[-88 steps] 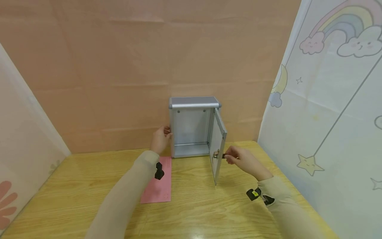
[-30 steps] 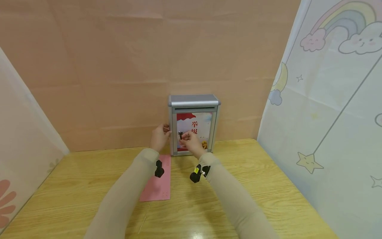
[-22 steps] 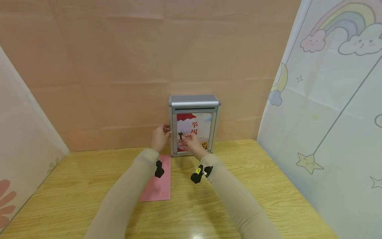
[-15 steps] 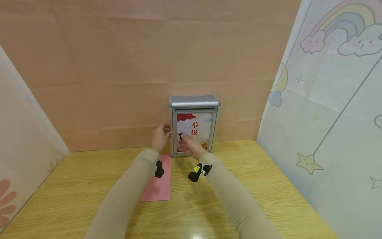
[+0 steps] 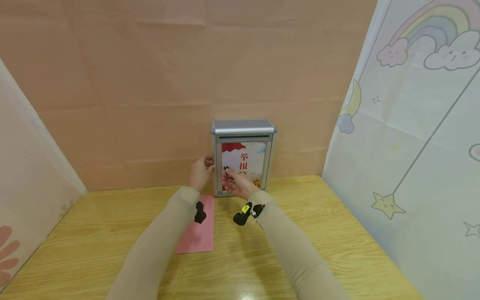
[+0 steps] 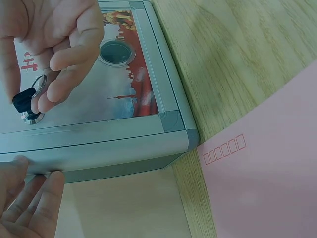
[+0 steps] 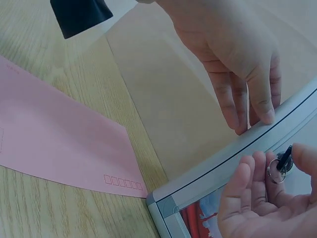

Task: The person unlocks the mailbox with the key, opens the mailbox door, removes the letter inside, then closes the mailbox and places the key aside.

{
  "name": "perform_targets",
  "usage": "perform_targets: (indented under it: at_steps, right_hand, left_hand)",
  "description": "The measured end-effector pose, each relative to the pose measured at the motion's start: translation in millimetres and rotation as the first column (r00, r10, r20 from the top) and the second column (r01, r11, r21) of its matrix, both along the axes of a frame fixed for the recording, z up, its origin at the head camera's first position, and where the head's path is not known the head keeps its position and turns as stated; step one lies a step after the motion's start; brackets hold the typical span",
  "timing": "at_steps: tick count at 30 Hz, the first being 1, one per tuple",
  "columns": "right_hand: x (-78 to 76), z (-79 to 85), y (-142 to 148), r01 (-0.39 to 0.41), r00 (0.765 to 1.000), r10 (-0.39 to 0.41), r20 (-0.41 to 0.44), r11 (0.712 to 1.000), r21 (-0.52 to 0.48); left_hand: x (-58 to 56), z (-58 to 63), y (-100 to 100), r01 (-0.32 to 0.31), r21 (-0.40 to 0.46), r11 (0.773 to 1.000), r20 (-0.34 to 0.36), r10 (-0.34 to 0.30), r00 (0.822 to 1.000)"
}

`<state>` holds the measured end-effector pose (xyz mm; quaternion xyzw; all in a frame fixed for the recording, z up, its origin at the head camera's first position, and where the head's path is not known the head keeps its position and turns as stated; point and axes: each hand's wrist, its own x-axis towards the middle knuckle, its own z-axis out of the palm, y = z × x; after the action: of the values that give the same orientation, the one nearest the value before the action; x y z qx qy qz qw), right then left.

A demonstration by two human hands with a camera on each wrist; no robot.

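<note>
A silver-grey metal letter box [image 5: 243,127] stands on the table against the backdrop, its front door [image 5: 253,156] closed flush. My right hand [image 5: 239,183] pinches a black-headed key [image 6: 24,100] between thumb and index finger, the key sitting in the round lock [image 6: 32,118] on the door's left side. From the key hangs a small metal ring [image 7: 275,171] beside the fingers. My left hand [image 5: 200,173] rests on the box's left side; in the right wrist view its thumb and fairly straight fingertips press that side wall.
A pink envelope [image 5: 196,233] with printed postcode squares lies flat on the wooden table [image 5: 112,233], left of and in front of the box. White printed walls [image 5: 408,125] flank the table, and an orange-brown backdrop [image 5: 150,104] hangs behind.
The box door has swung from open to closed, my right hand moving left with it. Over the last second that hand has rolled its palm upward, turning the key. The left hand stayed put.
</note>
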<state>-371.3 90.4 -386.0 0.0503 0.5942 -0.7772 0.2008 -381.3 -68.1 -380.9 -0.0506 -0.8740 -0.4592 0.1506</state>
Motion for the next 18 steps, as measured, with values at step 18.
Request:
perform_targets:
  at_steps: [18]
  right_hand:
    - [-5.8,3.9,-4.8,0.072,0.985,-0.041,-0.169,0.981,0.178]
  left_hand:
    - [-2.9,-1.5,-0.7,-0.008,-0.011,1.0,-0.048,0.007,0.999]
